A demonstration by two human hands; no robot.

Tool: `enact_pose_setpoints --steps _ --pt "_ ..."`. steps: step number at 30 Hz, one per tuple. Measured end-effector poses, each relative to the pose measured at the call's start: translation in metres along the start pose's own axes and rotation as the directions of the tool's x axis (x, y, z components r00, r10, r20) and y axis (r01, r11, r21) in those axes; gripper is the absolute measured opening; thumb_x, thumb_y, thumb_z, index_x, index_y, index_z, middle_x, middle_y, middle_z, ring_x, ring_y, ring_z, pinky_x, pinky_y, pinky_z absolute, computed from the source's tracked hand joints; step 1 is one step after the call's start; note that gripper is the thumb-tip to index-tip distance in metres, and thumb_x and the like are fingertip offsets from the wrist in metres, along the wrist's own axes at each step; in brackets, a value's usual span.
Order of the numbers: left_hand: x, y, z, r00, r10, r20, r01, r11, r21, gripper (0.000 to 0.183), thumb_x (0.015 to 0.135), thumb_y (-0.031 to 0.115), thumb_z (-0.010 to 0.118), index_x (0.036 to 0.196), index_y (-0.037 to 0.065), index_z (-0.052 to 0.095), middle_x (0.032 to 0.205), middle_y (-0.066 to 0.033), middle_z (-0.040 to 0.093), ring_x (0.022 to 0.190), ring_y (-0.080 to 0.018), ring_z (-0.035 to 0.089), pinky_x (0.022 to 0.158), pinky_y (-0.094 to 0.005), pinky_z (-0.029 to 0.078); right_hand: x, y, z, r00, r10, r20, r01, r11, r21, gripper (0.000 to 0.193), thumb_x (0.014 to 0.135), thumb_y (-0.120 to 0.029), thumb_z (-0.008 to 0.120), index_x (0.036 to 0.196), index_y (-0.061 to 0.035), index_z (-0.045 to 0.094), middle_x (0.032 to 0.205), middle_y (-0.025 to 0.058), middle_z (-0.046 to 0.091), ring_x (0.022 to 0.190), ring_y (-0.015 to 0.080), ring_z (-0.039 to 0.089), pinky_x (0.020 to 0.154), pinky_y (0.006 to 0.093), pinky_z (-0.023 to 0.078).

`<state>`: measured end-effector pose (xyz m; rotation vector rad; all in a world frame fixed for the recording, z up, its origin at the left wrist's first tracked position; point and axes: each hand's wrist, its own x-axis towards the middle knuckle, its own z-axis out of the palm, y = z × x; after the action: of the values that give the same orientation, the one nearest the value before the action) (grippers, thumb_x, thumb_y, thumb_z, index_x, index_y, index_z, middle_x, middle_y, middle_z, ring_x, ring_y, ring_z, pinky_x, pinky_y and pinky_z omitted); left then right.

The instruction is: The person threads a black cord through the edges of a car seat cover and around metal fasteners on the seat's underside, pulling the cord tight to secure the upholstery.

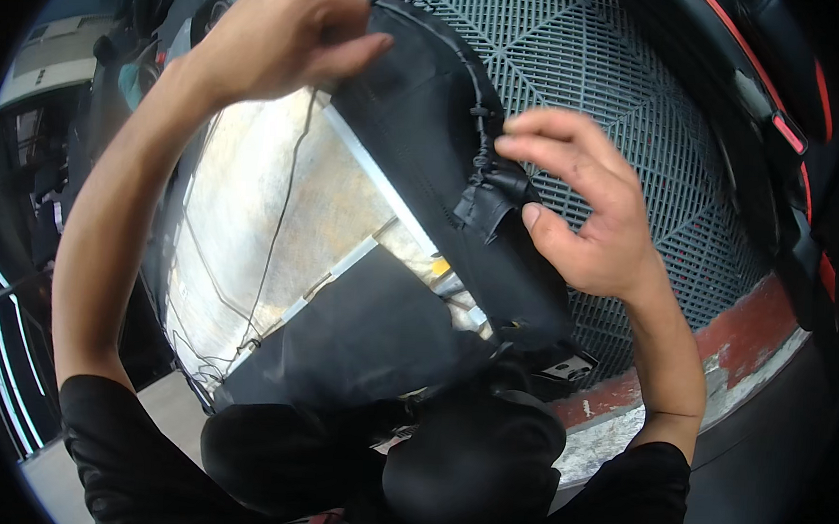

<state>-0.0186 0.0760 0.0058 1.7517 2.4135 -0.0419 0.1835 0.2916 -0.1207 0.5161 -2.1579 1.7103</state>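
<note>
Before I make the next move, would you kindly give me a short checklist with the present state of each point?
1. Right hand free of a closed grip: ok, thumb and fingers are spread apart.
2. Left hand gripping something: cannot tell, it is blurred.
3. Gathered black edge lying smooth: not ok, it is bunched beside the right hand.
4. Pale panel in view: ok, much of it is exposed.
5. Pale strip unobstructed by hands: ok, neither hand crosses its visible length.
</note>
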Motion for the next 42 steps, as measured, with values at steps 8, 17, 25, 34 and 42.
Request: enact_pose_setpoints --steps 8,17,25,34,42 --pt "0.001 0.015 -0.017 0.984 -0.172 0.034 0.171 0.985 0.030 0.034 0.085 0.029 0.069 0.065 0.004 0.058 0.060 -0.0135 0.059 0.053 -0.0306 0.060 0.052 -0.0395 0.046 0.015 -0.054 0.003 0.957 0.076 0.278 0.046 0.912 -0.408 0.025 0.074 -0.007 0.071 0.098 0.0001 0.070 0.095 0.0096 0.060 0.092 0.0265 0.059 0.082 0.0363 0.050" --pt "0.001 -0.009 0.007 0.992 -0.089 -0.089 0.090 0.996 0.005 0.030 0.084 0.032 0.063 0.073 0.004 0.065 0.065 -0.0182 0.063 0.061 -0.0378 0.063 0.059 -0.0449 0.050 0.013 -0.060 0.033 0.983 0.042 0.177 0.045 0.887 -0.460 0.012 0.080 -0.012 0.071 0.084 -0.0009 0.067 0.078 0.0089 0.057 0.075 0.0265 0.058 0.072 0.0362 0.047" --pt "0.004 0.020 -0.026 0.998 -0.009 -0.059 0.014 0.997 0.082 0.041 0.090 0.040 0.069 0.068 0.006 0.063 0.055 -0.0072 0.058 0.047 -0.0175 0.057 0.043 -0.0321 0.043 0.054 -0.045 0.045 0.918 0.361 0.164 -0.273 0.875 -0.399 0.028 0.089 -0.028 0.067 0.086 -0.0006 0.068 0.067 0.0082 0.063 0.064 0.0200 0.060 0.063 0.0342 0.046" --pt "-0.031 0.003 -0.059 0.923 -0.261 0.283 0.299 0.949 -0.097 0.022 0.087 0.022 0.070 0.093 0.002 0.072 0.083 -0.0100 0.070 0.078 -0.0238 0.068 0.076 -0.0373 0.054 0.061 -0.022 0.039 0.832 0.507 0.226 -0.522 0.853 0.009 0.028 0.092 -0.024 0.064 0.081 0.0015 0.068 0.064 0.0022 0.060 0.058 0.0073 0.053 0.055 0.0258 0.043" --pt "-0.073 -0.087 -0.084 0.953 -0.238 0.187 0.283 0.920 -0.271 0.030 0.091 0.033 0.066 0.092 0.004 0.074 0.067 -0.0107 0.068 0.063 -0.0230 0.066 0.062 -0.0389 0.052 0.072 0.000 0.035 0.841 0.515 0.166 -0.541 0.805 0.242 0.026 0.094 -0.024 0.064 0.085 0.0006 0.068 0.070 -0.0006 0.061 0.064 0.0063 0.054 0.059 0.0230 0.045"
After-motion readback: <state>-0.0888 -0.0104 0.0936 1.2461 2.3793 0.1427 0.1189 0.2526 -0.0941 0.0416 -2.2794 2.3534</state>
